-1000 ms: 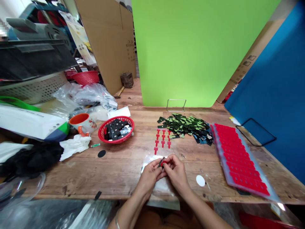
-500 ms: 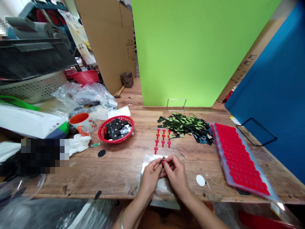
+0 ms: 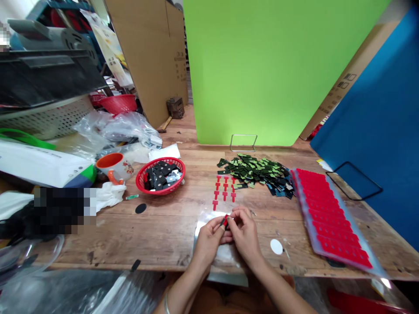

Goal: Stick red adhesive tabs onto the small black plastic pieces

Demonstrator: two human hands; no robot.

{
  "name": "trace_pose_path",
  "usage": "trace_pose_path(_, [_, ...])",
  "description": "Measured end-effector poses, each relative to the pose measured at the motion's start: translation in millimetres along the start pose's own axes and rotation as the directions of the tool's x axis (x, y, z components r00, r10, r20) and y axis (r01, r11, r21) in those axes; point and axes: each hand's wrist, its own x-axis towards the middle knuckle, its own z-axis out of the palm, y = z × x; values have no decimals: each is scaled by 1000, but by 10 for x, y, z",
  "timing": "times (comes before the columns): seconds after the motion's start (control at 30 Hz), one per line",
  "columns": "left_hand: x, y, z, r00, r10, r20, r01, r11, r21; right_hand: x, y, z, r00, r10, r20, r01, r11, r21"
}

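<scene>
A small black piece with a red part on it [image 3: 225, 220] is pinched between my two hands over the near edge of the table. My left hand [image 3: 208, 239] grips it from the left with thumb and fingertips. On its right side, the thumb and bent fingers of my right hand [image 3: 245, 233] press on the red part. Just beyond the hands lie several red T-shaped pieces [image 3: 215, 205] in short columns on a clear sheet. Behind them spreads a heap of small black and green flat pieces [image 3: 258, 169]. Beneath my hands is a clear plastic sheet [image 3: 200, 222].
A red basket [image 3: 139, 188] of black pieces stands left, beside an orange-rimmed mug [image 3: 119, 168]. At right lies a plastic-backed sheet with rows of red pieces [image 3: 330, 213]. Green [image 3: 248, 74] and blue [image 3: 369, 131] boards stand behind. A white disc [image 3: 276, 247] lies near my right hand.
The fingers of my right hand have shifted on the small piece, and more of its red part shows. My left hand keeps its grip. The view has tilted slightly.
</scene>
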Motion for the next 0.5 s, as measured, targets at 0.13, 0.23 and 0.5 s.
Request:
trace_pose_path(0.13, [8, -4, -9, 1000, 6, 15, -6, 1000, 15, 4, -3, 0, 1000, -6, 2, 6, 1000, -9])
trace_pose_path(0.23, [17, -18, -24, 999, 13, 33, -13, 1000, 14, 7, -1, -1, 1000, -13, 3, 13, 1000, -22])
trace_pose_path(0.5, [36, -51, -40, 999, 20, 36, -20, 1000, 1, -5, 29, 19, 1000, -1, 3, 1, 999, -49])
